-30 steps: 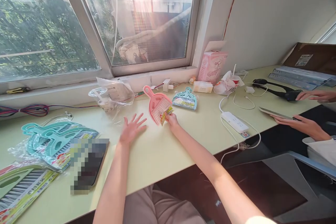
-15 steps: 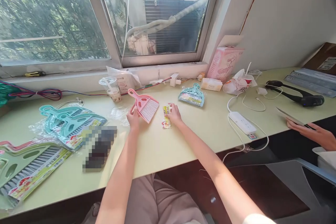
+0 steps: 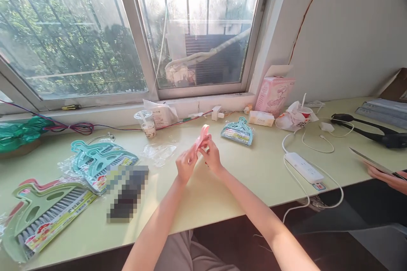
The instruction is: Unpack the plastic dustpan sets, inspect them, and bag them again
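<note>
Turned nearly edge-on, a pink dustpan-and-brush set [image 3: 202, 133] is held up above the table between my two hands. My left hand [image 3: 185, 166] is closed on its left side. My right hand [image 3: 212, 156] pinches it from the right, with the fingertips of both hands close together. Most of the set is hidden behind my fingers. A speck of red shows under my right fingers; whether it is the printed card, I cannot tell. Crumpled clear plastic wrap [image 3: 159, 152] lies to the left of my hands, and a wrapped turquoise set [image 3: 238, 131] lies beyond them to the right.
More wrapped turquoise sets [image 3: 104, 161] and a green set [image 3: 51, 216] lie at left, beside a pixelated dark object [image 3: 127, 197]. A drink cup [image 3: 146, 125] stands near the window. At right are a power strip [image 3: 303, 167] with cables and another person's hand [image 3: 388, 178].
My hands have come together, and the pink set has turned from flat to edge-on. The yellow printed card has left the spot where my right hand held it. The view has tilted upward.
</note>
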`<state>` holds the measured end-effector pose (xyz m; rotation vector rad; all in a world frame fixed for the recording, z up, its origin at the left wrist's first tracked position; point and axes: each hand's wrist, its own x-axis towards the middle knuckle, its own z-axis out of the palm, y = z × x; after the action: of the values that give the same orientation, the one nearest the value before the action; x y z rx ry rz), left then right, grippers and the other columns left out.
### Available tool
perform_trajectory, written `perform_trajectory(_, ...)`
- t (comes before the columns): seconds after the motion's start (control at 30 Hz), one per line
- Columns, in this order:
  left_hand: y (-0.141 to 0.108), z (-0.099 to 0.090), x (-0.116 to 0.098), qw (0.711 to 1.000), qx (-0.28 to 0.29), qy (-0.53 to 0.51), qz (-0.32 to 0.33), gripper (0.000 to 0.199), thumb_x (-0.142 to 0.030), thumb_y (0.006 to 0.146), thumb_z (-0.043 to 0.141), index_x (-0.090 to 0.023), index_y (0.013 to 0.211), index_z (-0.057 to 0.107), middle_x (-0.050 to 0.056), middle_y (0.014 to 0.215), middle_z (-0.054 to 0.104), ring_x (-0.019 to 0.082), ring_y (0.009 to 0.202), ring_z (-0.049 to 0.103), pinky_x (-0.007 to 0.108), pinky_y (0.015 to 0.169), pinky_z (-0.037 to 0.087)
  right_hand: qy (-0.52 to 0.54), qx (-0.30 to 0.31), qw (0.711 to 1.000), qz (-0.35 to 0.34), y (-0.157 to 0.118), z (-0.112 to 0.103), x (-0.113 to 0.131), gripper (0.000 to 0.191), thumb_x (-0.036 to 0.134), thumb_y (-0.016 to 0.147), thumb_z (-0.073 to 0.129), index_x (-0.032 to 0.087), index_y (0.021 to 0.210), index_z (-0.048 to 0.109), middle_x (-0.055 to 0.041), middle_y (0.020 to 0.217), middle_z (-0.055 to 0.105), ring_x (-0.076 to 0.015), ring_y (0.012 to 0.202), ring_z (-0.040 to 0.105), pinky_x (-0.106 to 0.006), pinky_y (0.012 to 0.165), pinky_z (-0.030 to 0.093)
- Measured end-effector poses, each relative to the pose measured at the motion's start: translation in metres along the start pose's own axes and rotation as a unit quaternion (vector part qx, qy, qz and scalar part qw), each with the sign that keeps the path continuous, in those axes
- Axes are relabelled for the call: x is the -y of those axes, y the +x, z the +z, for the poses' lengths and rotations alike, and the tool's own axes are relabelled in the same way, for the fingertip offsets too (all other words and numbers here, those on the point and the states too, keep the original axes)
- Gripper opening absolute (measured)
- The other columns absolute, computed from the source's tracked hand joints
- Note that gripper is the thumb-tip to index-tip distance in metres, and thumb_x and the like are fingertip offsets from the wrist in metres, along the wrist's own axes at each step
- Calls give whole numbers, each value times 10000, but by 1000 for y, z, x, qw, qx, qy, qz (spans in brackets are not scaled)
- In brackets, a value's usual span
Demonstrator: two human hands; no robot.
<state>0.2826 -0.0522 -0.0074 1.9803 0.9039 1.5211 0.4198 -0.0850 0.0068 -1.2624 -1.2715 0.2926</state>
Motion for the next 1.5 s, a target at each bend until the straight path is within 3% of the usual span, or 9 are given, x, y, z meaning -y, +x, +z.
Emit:
perform_trajectory(0.17, -4, 3, 6, 999, 36, -18, 13, 325, -434, 869, 556, -278, 1093, 731, 107, 839, 718, 251, 880, 665, 396, 868, 473, 38, -68, 996, 31, 2, -9, 7, 158, 306, 768, 609, 223, 902, 596, -34, 938, 605, -185, 876, 591, -256, 620, 472)
perform_trajectory(0.33, -9, 2, 13, 1000, 9, -9, 10, 337, -423, 885, 537, -267, 1124, 716, 112, 901, 728, 259, 857, 673, 434, 848, 488, 117, -46, 988, 87, 0, 1, 17, 104, 270, 727, 622, 210, 800, 664, -29, 827, 644, -161, 658, 604, -272, 557, 482)
perform_trajectory(0.53, -6, -6, 15, 998, -7, -50, -24, 398, -425, 923, 496, -206, 1202, 677, 128, 1079, 715, 302, 949, 673, 461, 828, 502, 136, -3, 985, 105, 9, 4, 8, 59, 236, 666, 653, 192, 665, 693, 5, 575, 578, -140, 514, 532, -272, 498, 435)
perform_trajectory(0.67, 0, -8, 13, 997, -8, -67, -26, 409, -430, 930, 478, -209, 1213, 672, 122, 1096, 712, 294, 931, 668, 437, 806, 496, 170, 10, 977, 129, 12, 0, 10, 48, 237, 642, 667, 197, 643, 693, 13, 536, 573, -135, 484, 516, -272, 476, 448)
perform_trajectory(0.83, 6, -12, 8, 995, -17, -67, -66, 409, -458, 928, 470, -218, 1187, 676, 104, 1107, 697, 298, 1022, 635, 446, 906, 454, 178, 5, 972, 154, 9, 1, 25, 83, 257, 651, 668, 185, 674, 702, 1, 576, 618, -134, 489, 557, -275, 494, 500)
perform_trajectory(0.97, 7, -13, 6, 995, 22, -26, -90, 519, -514, 904, 488, -198, 1301, 600, 127, 1149, 669, 307, 1086, 598, 464, 974, 418, 178, 4, 969, 170, 5, 1, 27, 108, 290, 655, 689, 190, 691, 675, 2, 588, 624, -141, 465, 588, -277, 469, 512)
perform_trajectory(1.07, 9, -14, 8, 996, 49, 11, -79, 525, -524, 894, 494, -193, 1280, 622, 134, 1057, 680, 307, 1068, 597, 454, 946, 435, 169, -7, 970, 173, 2, 1, 27, 100, 297, 678, 671, 198, 673, 661, 8, 578, 603, -134, 433, 573, -262, 422, 482)
perform_trajectory(1.27, 20, -20, 11, 996, -9, -51, -74, 330, -359, 824, 637, -246, 1126, 708, 73, 1041, 681, 278, 1048, 599, 388, 871, 462, 124, -4, 985, 123, 5, 2, 32, 105, 287, 682, 656, 196, 638, 686, 11, 580, 584, -104, 448, 502, -236, 395, 441)
perform_trajectory(1.5, 25, -19, -2, 993, -41, -74, -86, 271, -281, 783, 694, -228, 1046, 728, 49, 928, 688, 261, 961, 601, 319, 771, 458, 106, 32, 983, 144, 17, -1, 35, 151, 243, 646, 656, 184, 521, 595, 40, 488, 535, -106, 421, 556, -206, 430, 426)
